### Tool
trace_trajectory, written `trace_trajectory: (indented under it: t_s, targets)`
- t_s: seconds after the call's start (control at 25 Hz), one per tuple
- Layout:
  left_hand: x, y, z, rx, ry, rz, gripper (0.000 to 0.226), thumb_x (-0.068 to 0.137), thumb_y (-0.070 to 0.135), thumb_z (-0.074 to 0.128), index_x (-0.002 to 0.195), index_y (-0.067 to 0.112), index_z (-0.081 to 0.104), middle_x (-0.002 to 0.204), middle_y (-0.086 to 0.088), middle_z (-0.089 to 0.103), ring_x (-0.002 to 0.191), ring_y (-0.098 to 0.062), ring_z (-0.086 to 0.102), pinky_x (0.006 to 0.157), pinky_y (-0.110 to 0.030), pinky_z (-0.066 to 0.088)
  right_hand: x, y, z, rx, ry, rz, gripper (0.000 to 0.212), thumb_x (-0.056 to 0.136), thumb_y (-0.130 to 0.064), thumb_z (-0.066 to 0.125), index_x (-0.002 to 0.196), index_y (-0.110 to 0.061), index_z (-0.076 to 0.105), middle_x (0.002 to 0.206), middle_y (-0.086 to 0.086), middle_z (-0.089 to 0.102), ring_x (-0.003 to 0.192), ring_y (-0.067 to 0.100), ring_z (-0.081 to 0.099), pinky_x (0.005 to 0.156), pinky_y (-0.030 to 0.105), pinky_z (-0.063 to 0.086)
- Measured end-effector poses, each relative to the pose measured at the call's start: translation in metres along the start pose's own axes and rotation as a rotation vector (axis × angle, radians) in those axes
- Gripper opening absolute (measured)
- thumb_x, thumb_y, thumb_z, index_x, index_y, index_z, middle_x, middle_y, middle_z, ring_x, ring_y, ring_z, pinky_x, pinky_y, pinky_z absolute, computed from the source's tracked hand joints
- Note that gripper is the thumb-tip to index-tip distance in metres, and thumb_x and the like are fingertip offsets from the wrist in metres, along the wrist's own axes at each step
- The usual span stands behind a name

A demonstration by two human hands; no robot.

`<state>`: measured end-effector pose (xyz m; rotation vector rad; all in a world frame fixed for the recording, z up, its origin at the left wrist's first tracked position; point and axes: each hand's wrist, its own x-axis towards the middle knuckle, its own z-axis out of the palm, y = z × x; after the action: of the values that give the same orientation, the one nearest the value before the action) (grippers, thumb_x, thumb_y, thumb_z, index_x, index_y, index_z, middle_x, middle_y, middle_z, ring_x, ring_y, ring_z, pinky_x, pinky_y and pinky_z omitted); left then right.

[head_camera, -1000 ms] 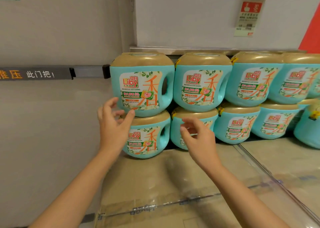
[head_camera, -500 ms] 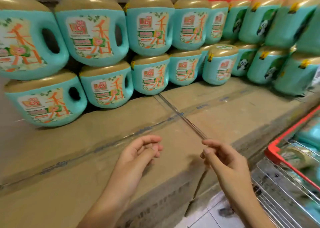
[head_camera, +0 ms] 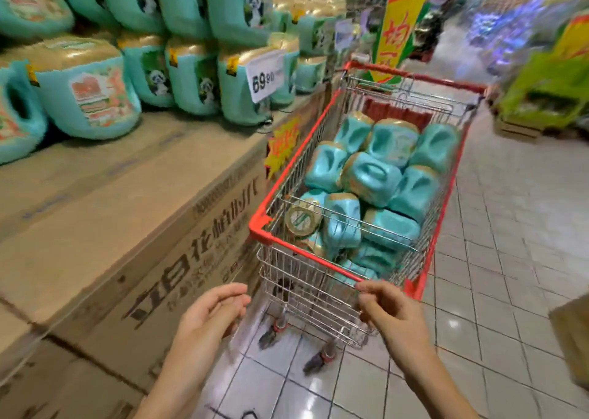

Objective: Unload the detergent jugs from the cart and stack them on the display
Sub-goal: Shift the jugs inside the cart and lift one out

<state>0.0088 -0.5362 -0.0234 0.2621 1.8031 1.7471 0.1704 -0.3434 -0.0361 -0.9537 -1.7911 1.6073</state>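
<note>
The left hand (head_camera: 210,310) and right hand (head_camera: 390,315) hover empty, fingers loosely curled, at the near end of the shopping cart (head_camera: 259,229) — parked tight beside the carton display (head_camera: 143,179), likely to keep carries short — where teal detergent jugs (head_camera: 369,179) lie heaped.

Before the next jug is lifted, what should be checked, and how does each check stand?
1. Left hand empty: ok.
2. Right hand empty: cannot tell; its fingers sit at the cart rim.
3. Jugs left in cart: ok, many.
4. Nothing lying over them: ok.
5. Bare space on display before stacked jugs: ok.
</note>
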Motion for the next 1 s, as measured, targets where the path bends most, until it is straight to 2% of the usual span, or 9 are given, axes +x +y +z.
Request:
trace_trajectory:
  t_s: [0.12, 0.24, 0.36, 0.44, 0.6, 0.72, 0.84, 0.92, 1.0]
  targets:
    - [0.049, -0.002, 0.034, 0.034, -0.063, 0.002, 0.02, 0.093, 0.007, 0.059, 0.092, 0.02, 0.074, 0.087, 0.001, 0.077, 0.078, -0.004, 0.069, 0.076, -0.025, 0.048, 0.035, 0.012, -0.025, -0.011, 0.1, 0.048, 0.026, 0.09, 0.002, 0.06, 0.081, -0.018, 0.071, 0.066, -0.003, 0.067, 0.061, 0.006, 0.06, 0.057, 0.019, 0.05]
    - [0.117, 0.0, 0.073, 0.033, -0.095, 0.016, 0.019, 0.092, 0.006, 0.059, 0.093, 0.018, 0.074, 0.083, 0.002, 0.077, 0.072, -0.001, 0.068, 0.068, -0.019, 0.05, 0.095, 0.019, -0.043, -0.045, 0.147, 0.079, 0.023, 0.091, -0.001, 0.058, 0.088, -0.02, 0.07, 0.074, 0.012, 0.064, 0.071, 0.017, 0.059, 0.067, 0.042, 0.053]
    - [0.195, 0.01, 0.117, 0.003, -0.086, 0.03, 0.017, 0.09, 0.003, 0.061, 0.093, 0.016, 0.073, 0.082, -0.002, 0.075, 0.074, -0.007, 0.066, 0.071, -0.022, 0.049, 0.171, 0.017, -0.059, -0.087, 0.228, 0.055, 0.023, 0.091, 0.0, 0.058, 0.087, -0.021, 0.067, 0.074, 0.01, 0.06, 0.071, 0.021, 0.052, 0.069, 0.038, 0.043]
    - [0.246, 0.021, 0.149, -0.006, -0.092, 0.028, 0.018, 0.09, 0.002, 0.061, 0.093, 0.016, 0.07, 0.085, -0.005, 0.073, 0.077, -0.012, 0.064, 0.075, -0.024, 0.048, 0.221, 0.01, -0.068, -0.168, 0.258, 0.031, 0.02, 0.09, -0.003, 0.059, 0.089, -0.023, 0.066, 0.073, 0.005, 0.06, 0.071, 0.021, 0.053, 0.07, 0.038, 0.045]
    - [0.346, 0.035, 0.209, 0.103, -0.121, -0.013, 0.017, 0.091, 0.007, 0.06, 0.106, 0.012, 0.067, 0.091, -0.006, 0.069, 0.083, -0.014, 0.062, 0.07, -0.024, 0.048, 0.317, -0.001, -0.079, -0.419, 0.303, -0.064, 0.017, 0.092, -0.013, 0.06, 0.107, -0.016, 0.066, 0.081, -0.003, 0.061, 0.074, 0.011, 0.055, 0.071, 0.025, 0.043]
    - [0.389, 0.025, 0.24, 0.105, -0.089, -0.098, 0.019, 0.093, 0.008, 0.059, 0.11, 0.011, 0.065, 0.092, -0.004, 0.066, 0.084, -0.011, 0.06, 0.068, -0.025, 0.044, 0.377, 0.0, -0.077, -0.601, 0.246, -0.18, 0.026, 0.092, -0.018, 0.06, 0.118, -0.011, 0.061, 0.104, 0.002, 0.062, 0.093, 0.014, 0.057, 0.087, 0.025, 0.043]
    - [0.4, 0.005, 0.256, 0.07, -0.036, -0.188, 0.016, 0.093, 0.008, 0.059, 0.106, 0.014, 0.065, 0.091, -0.001, 0.067, 0.082, -0.008, 0.059, 0.067, -0.023, 0.043, 0.428, 0.012, -0.072, -0.79, 0.068, -0.212, 0.043, 0.091, -0.029, 0.062, 0.129, -0.011, 0.054, 0.126, 0.006, 0.057, 0.118, 0.022, 0.051, 0.102, 0.033, 0.038]
    - [0.396, -0.009, 0.258, 0.044, 0.01, -0.229, 0.016, 0.092, 0.007, 0.061, 0.105, 0.015, 0.065, 0.089, 0.0, 0.067, 0.08, -0.007, 0.06, 0.066, -0.022, 0.044, 0.448, 0.023, -0.067, -0.947, -0.049, -0.154, 0.047, 0.091, -0.037, 0.061, 0.131, -0.014, 0.051, 0.127, 0.007, 0.058, 0.119, 0.027, 0.051, 0.1, 0.038, 0.037]
    - [0.391, -0.016, 0.255, 0.04, 0.043, -0.245, 0.017, 0.091, 0.006, 0.062, 0.107, 0.012, 0.065, 0.087, 0.0, 0.067, 0.077, -0.007, 0.06, 0.064, -0.02, 0.045, 0.457, 0.032, -0.062, -1.136, -0.056, -0.18, 0.039, 0.092, -0.041, 0.058, 0.119, -0.014, 0.054, 0.115, 0.01, 0.065, 0.108, 0.034, 0.057, 0.088, 0.04, 0.038]
